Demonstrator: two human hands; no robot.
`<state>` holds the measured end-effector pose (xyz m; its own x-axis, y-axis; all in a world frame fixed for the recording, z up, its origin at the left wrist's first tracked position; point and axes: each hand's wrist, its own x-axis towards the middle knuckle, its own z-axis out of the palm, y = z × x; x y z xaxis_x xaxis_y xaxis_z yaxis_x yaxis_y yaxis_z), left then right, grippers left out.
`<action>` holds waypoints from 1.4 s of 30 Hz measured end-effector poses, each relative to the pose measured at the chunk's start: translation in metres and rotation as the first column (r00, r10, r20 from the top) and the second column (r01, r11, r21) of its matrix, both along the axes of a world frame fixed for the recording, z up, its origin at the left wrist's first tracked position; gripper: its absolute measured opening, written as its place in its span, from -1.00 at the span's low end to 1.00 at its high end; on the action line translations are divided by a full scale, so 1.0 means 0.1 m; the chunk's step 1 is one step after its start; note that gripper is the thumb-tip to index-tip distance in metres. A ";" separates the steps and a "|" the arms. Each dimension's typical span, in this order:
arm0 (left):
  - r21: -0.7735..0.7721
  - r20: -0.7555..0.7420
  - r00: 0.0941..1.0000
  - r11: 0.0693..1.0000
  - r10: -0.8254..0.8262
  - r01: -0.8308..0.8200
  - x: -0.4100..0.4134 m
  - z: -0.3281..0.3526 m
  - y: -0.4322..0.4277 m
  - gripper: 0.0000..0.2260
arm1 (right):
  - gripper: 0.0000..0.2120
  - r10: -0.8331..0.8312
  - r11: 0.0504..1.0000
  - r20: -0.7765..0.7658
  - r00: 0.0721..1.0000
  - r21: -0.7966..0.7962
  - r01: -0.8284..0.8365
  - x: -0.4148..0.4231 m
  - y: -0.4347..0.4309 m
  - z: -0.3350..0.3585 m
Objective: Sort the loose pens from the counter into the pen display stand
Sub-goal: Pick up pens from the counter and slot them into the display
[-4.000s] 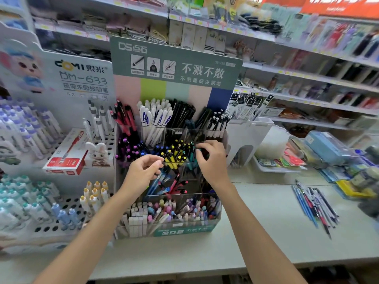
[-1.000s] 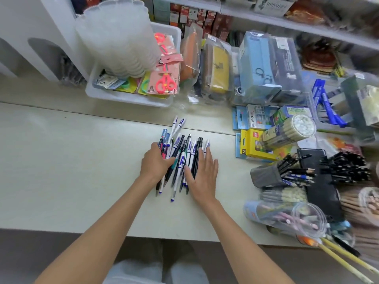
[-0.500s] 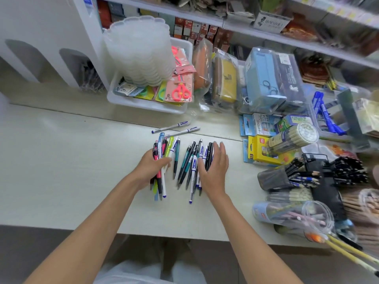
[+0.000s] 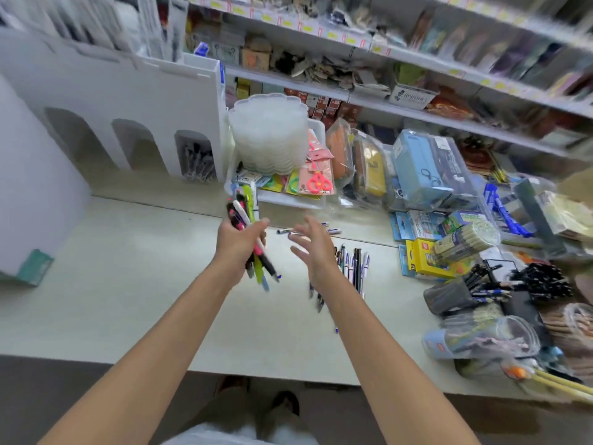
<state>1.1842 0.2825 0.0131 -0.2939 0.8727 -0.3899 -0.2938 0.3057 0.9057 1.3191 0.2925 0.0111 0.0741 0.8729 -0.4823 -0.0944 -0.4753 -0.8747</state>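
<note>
- Stationery shop: shelves [image 4: 417, 75] crammed with packets run along the back, a pale counter [image 4: 128, 284] sits in front, and the whole picture is smeared with motion blur.
- Take the white tray [image 4: 288, 202] at the back of the counter as the marker. It holds a stack of clear plastic boxes [image 4: 268, 136] and carded scissors [image 4: 316, 181].
- Left hand [image 4: 237, 244]: just in front of the tray's left corner, lifted off the counter, fingers curled tight round a bundle of pens [image 4: 245, 208]. The barrels are pink, yellow-green, white and black; the tops fan up across the tray's edge and the tips poke out below the fist.
- Right hand [image 4: 316, 248]: in front of the tray, carrying nothing. The fingers are spread and loosely bent, the palm faces the bundle, and there's a clear gap between them.
- Loose pens [image 4: 356, 263] lie side by side on the counter in front of the tray's right end, partly hidden by the right hand and wrist.
- Two crosswise pens [image 4: 284, 231] lie between that row and the tray.
- Right of the tray are bagged pencil cases [image 4: 426, 168] and a yellow box [image 4: 422, 263].
- Left of the tray is a white stand [image 4: 128, 101] with arched openings.
</note>
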 end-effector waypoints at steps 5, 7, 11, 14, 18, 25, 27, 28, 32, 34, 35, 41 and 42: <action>0.108 0.180 0.970 0.976 0.166 -0.187 0.07 0.26 -0.28 -0.81 | -0.54 -0.339 0.883 -0.599 0.725 -0.468 0.027 -0.60 -0.42 -0.03; 0.042 0.209 0.960 0.979 0.187 -0.200 0.12 0.27 -0.48 -0.84 | -0.63 -0.316 0.915 -0.658 0.683 -0.403 0.036 -0.80 -0.45 0.04; 0.077 0.141 0.982 0.987 0.128 -0.140 -0.41 0.29 -0.67 -0.93 | -0.74 0.036 0.994 -0.462 0.886 -0.078 -0.081 -1.11 -0.48 0.19; 0.113 0.058 0.998 0.993 -0.033 0.026 -0.93 0.36 -0.87 -0.88 | -0.78 0.287 0.928 -0.035 0.957 0.259 -0.268 -1.31 -0.39 0.45; 0.098 0.002 0.988 0.983 -0.153 0.152 -1.55 0.40 -0.99 -0.88 | -0.63 0.451 0.740 0.229 0.863 0.445 -0.505 -1.83 -0.40 0.74; 0.123 -0.123 0.966 0.962 -0.229 0.244 -2.86 0.49 -0.88 -0.83 | -0.78 0.207 0.701 0.431 0.879 0.562 -0.440 -2.94 -0.42 0.88; 0.156 -0.144 0.951 0.942 -0.275 0.296 -3.29 0.53 -0.83 -0.83 | -0.81 0.083 0.692 0.388 0.918 0.640 -0.333 -3.31 -0.46 0.96; 0.167 -0.160 0.943 0.934 -0.290 0.316 -3.49 0.57 -0.80 -0.84 | -0.81 0.007 0.686 0.352 0.936 0.680 -0.261 -3.50 -0.47 1.01; 0.180 -0.244 0.914 0.910 -0.325 0.372 -4.21 0.68 -0.81 -0.85 | -0.62 -0.101 0.614 0.424 0.900 0.738 -0.279 -4.10 -0.52 1.20; 0.172 -0.309 0.874 0.881 -0.375 0.440 -4.49 0.75 -0.83 -0.82 | -0.54 -0.082 0.604 0.436 0.896 0.737 -0.303 -4.35 -0.56 1.27; 0.172 -0.335 0.854 0.865 -0.399 0.471 -4.56 0.77 -0.85 -0.81 | -0.53 -0.071 0.609 0.433 0.899 0.732 -0.305 -4.43 -0.58 1.29; 0.191 -0.266 0.870 0.862 -0.415 0.470 -4.93 0.80 -0.96 -0.76 | -0.70 -0.103 0.730 -0.110 0.989 0.667 0.150 -4.71 -0.57 1.48; 0.183 -0.276 0.871 0.867 -0.407 0.463 -5.00 0.79 -0.98 -0.76 | -0.73 -0.087 0.746 -0.199 0.976 0.636 0.197 -4.74 -0.54 1.54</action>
